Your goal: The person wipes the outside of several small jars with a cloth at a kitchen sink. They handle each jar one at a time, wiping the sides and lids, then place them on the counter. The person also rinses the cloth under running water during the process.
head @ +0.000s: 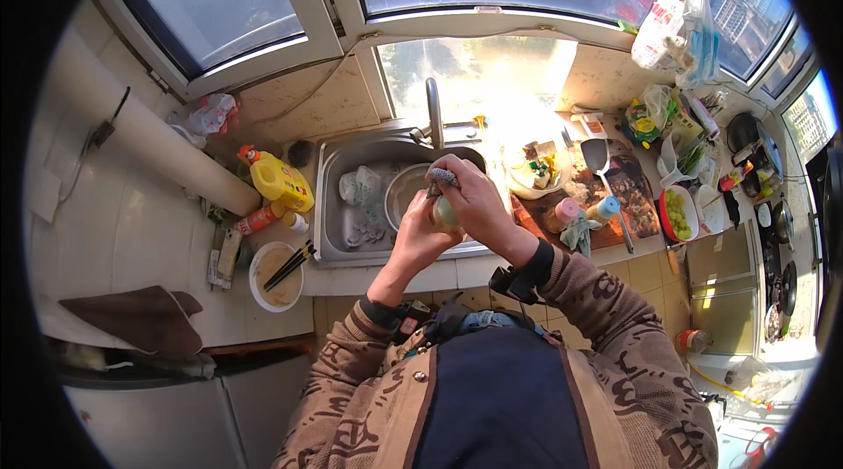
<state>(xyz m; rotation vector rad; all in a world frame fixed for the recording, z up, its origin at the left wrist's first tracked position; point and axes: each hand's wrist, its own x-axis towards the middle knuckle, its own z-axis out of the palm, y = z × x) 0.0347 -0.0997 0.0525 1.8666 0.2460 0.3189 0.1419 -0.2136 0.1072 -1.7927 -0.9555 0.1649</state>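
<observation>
Over the front right part of the stainless steel sink (pixel 336 245), my left hand (pixel 421 232) is wrapped around a small pale green container (pixel 446 213), perhaps a jar or bottle. My right hand (pixel 469 197) grips a grey, patterned cloth (pixel 444 176) at the container's upper end. Fingers hide much of both things. Beneath the hands a round metal bowl (pixel 397 195) lies in the sink, partly covered by them. Left of it in the basin is a clear plastic bag (pixel 359 186). The faucet (pixel 433 110) rises behind my hands.
Left of the sink stand a yellow jug (pixel 283 182) and a white bowl (pixel 261 294) with dark chopsticks. To the right, a wooden cutting board (pixel 639 205) holds a spatula (pixel 596 156), pink-capped (pixel 565 211) and blue-capped (pixel 606 209) jars and a rag (pixel 577 233). A red bowl (pixel 664 219) holds grapes.
</observation>
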